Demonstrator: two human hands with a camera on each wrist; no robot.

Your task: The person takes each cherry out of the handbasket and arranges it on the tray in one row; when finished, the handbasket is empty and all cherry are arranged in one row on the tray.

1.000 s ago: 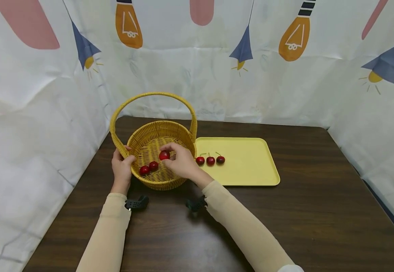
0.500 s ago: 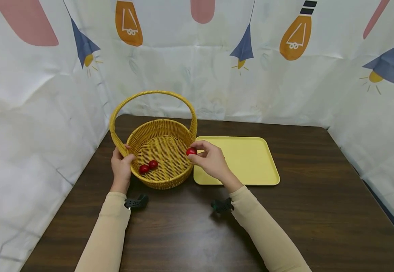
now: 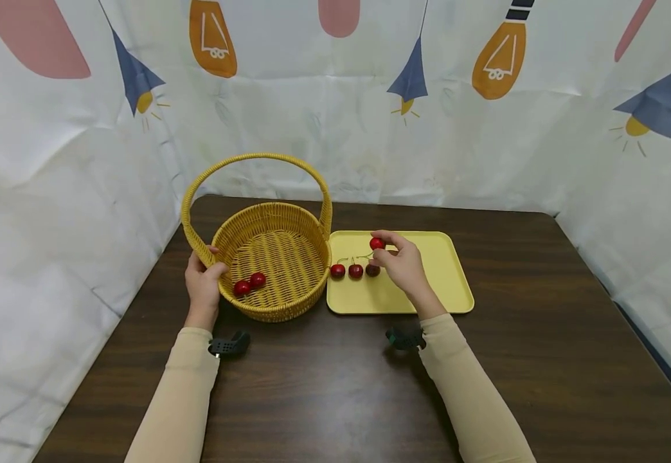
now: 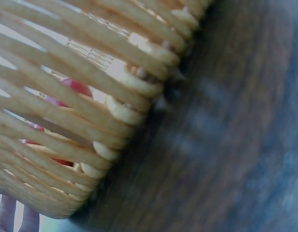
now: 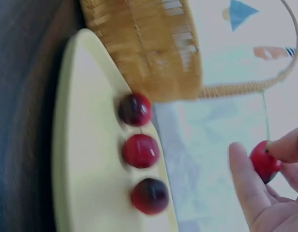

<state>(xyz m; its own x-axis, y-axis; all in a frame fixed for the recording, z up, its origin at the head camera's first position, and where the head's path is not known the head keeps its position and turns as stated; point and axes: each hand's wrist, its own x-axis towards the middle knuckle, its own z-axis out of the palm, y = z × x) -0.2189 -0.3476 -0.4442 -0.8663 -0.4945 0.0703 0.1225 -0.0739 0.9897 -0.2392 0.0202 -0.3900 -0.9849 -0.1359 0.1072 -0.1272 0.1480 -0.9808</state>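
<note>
My left hand (image 3: pixel 202 286) grips the left side of a yellow wicker basket (image 3: pixel 272 314), where the arched handle meets the rim. Two red cherries (image 3: pixel 250 284) lie inside at the front left; through the weave they show as red patches in the left wrist view. Over a yellow tray (image 3: pixel 422 283), my right hand (image 3: pixel 403 263) pinches a cherry (image 5: pixel 265 162) between thumb and fingers, its green stem pointing up. Below it, three cherries (image 5: pixel 141 151) with stems sit in a row on the tray's left part, the rightmost partly behind the thumb in the head view.
The tray's left edge lies right at the basket's side. Both stand on a dark brown wooden table (image 3: pixel 324 392). A white curtain (image 3: pixel 358 148) printed with lamps and bulbs hangs behind and along the sides.
My right hand has carried the pinched cherry from over the basket rightward to above the tray. My left hand keeps its grip on the basket; the two cherries inside stay put.
</note>
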